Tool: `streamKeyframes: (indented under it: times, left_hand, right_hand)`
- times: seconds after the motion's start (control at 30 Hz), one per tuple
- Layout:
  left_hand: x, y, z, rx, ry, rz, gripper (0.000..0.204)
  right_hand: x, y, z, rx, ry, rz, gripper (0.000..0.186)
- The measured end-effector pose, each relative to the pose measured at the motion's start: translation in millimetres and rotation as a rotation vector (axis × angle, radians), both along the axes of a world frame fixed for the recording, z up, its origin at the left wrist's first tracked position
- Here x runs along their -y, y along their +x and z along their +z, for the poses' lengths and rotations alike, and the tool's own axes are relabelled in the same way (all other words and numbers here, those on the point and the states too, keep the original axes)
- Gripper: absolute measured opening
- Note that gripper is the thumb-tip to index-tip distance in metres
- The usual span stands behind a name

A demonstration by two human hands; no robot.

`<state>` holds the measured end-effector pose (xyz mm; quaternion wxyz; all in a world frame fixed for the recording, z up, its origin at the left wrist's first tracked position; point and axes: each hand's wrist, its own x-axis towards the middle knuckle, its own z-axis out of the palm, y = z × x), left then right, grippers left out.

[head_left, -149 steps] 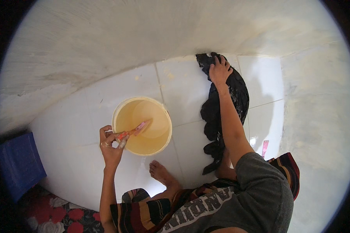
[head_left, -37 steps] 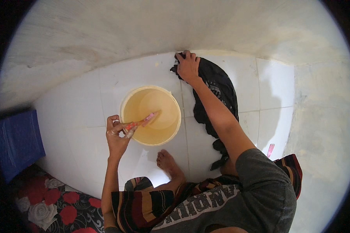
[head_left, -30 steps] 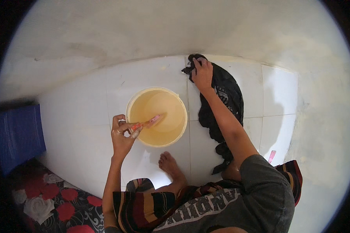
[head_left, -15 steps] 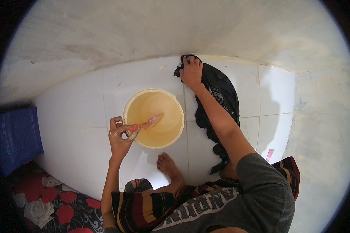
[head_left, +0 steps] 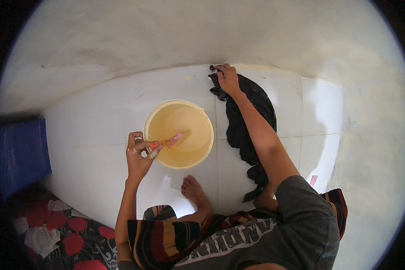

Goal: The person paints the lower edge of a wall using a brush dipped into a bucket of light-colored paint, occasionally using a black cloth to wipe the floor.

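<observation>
Left hand [head_left: 138, 155] gripping pink brush [head_left: 168, 141] over bucket [head_left: 179, 134], right hand [head_left: 227, 78] clutching dark cloth [head_left: 249, 121], fingertips hidden

Open floor: white tiles [head_left: 94, 135] left of the yellow bucket [head_left: 179, 134].
Obstacles: bucket, black cloth [head_left: 252, 112], wall [head_left: 166, 40] behind.

Left hand [head_left: 138, 155] gripping orange brush [head_left: 168, 141] over yellow bucket [head_left: 179, 133]; right hand [head_left: 227, 79] pressing black cloth [head_left: 247, 117] on white tiled floor [head_left: 94, 130].
</observation>
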<state>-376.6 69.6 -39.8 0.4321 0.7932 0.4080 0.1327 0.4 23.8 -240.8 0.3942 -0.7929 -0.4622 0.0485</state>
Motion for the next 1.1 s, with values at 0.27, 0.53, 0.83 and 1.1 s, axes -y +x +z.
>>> streamKeyframes:
  times: [0.27,0.53,0.83,1.1]
  left_hand:
    - [-0.3,0.8,-10.9,0.050,0.000,0.023,0.016]
    - [-4.8,-8.2,-4.9,0.008,0.082,0.008,0.016]
    - [-1.7,-3.6,-12.8,-0.036,0.097,-0.019,0.017]
    - [-8.6,-10.1,-9.6,-0.080,0.198,-0.025,0.017]
  right_hand:
    - [35.4,-6.1,3.7,-0.025,-0.197,0.426,0.030]
    - [127.8,-37.3,35.3,0.008,-0.133,0.536,0.020]
    - [77.3,9.7,-6.5,-0.004,-0.073,-0.088,0.019]
    - [203.6,-101.4,34.3,-0.256,-0.386,0.685,0.018]
